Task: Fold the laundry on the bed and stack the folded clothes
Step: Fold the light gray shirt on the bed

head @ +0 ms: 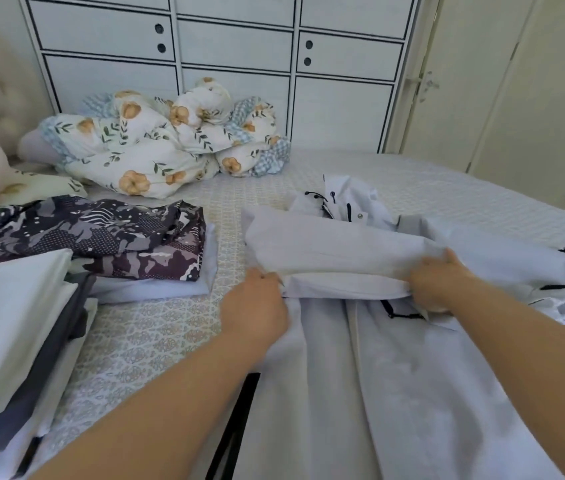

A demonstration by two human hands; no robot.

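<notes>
A pale grey garment lies spread over the bed in the lower right of the frame, its upper part doubled into a fold at centre. The left hand and right hand each pinch an end of that fold. Folded clothes are stacked at left, and a floral duvet is bunched at upper left.

White panelled wardrobe behind the bed – cream door right
</notes>
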